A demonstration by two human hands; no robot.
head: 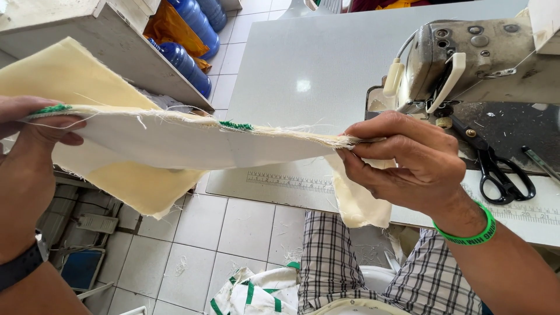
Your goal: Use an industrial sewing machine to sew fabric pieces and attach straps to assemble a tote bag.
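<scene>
Checked trousers point(332, 256) on the person's lap sit nearest, with a white-and-green striped cloth bundle point(251, 294) on the tiled floor point(245, 227) beside the knee. Above them, a cream and white layered fabric piece with a frayed, green-stitched top edge point(175, 146) hangs stretched in the air between both hands, just in front of the pale grey tabletop point(315, 64).

At near left, the left hand point(26, 157) is closed over the fabric's left end, thumb pressing on top of the seam. To the right, the right hand point(408, 160), with a green wristband point(475, 230), pinches the seam's other end between thumb and fingertips.

The fabric looks light and limp: it sags below the taut edge and a loose flap droops under the right hand. The raw edge sheds threads, so it seems likely to fray if tugged; the stitched seam appears to be the firmest place to grip.

Farther right, black-handled scissors point(504, 175) lie beside a worn beige sewing machine point(484, 55). At far left, blue plastic bottles point(192, 41) lie on the floor.
</scene>
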